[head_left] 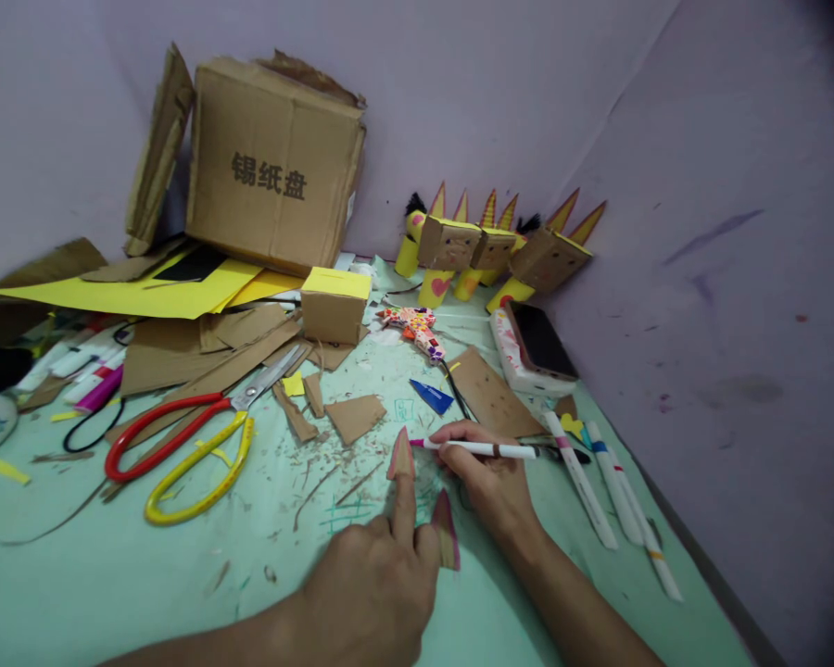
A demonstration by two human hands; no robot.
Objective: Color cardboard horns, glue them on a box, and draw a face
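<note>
While the left hand [375, 579] is pinning one cardboard spike [401, 450] to the bench [159, 597], index outstretched, curled grip unreadable, the right hand [490, 486] is pinching one marker [495, 450] | second spike [448, 535], three more markers [615, 482] are lying rightward

Going bare on both sides now! Showing first a left hand [372, 579], broad across the back, rounded at the knuckles, slim along the index finger [404, 505], then running into a bare left forearm [208, 641]. Over to a right hand [490, 477], slender-fingered, narrowing to the wrist, broadening again along an equally bare right forearm [574, 597].
</note>
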